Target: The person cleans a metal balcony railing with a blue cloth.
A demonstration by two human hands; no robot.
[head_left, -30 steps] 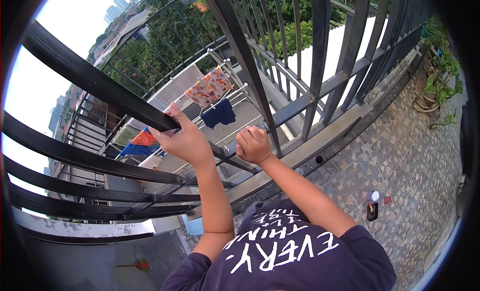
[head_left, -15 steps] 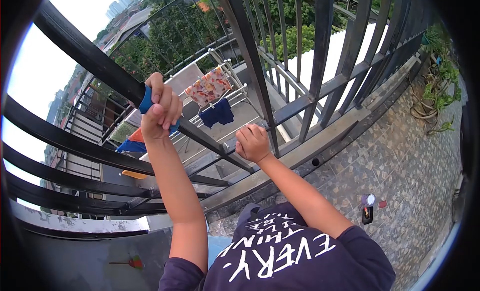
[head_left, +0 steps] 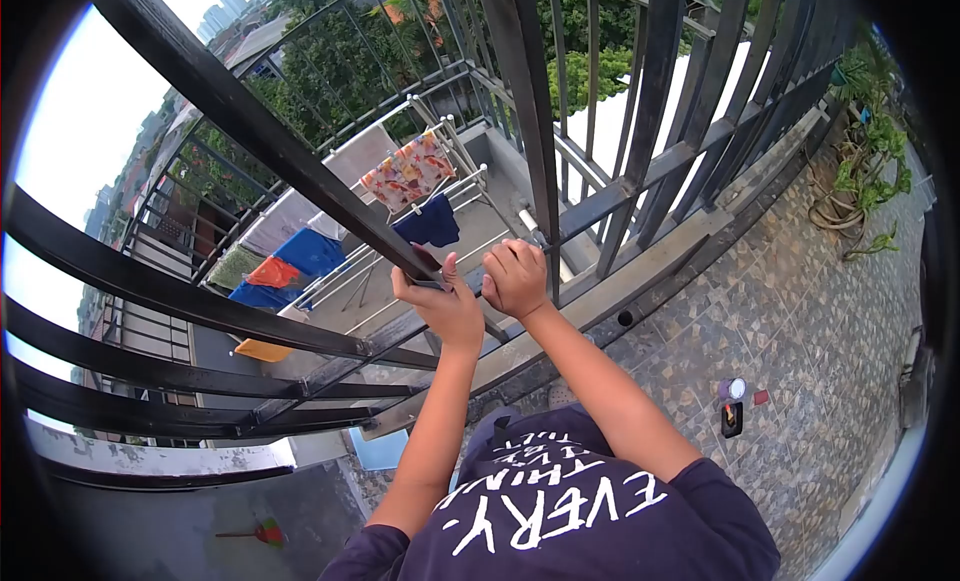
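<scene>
My left hand (head_left: 445, 306) is low on a dark metal railing bar (head_left: 300, 166), pressing a thin bent sheet (head_left: 428, 256) around it. The sheet looks like sandpaper, and part of it is hidden by the fingers and the bar. Close beside it on the right, my right hand (head_left: 516, 278) is closed in a fist over the lower crossbar (head_left: 590, 213) of the railing, near the foot of another upright.
Beyond the railing stands a drying rack (head_left: 470, 196) hung with cloths. Stone-patterned floor (head_left: 700, 311) lies to the right, with a black phone-like object (head_left: 732, 419), a small round-topped container (head_left: 735, 388) and a red square (head_left: 761, 397). Potted plants (head_left: 865, 181) line the right.
My left hand has slid down the bar with the sheet, from high up to beside the right hand. The right hand stays on the crossbar; the view has shifted slightly.
</scene>
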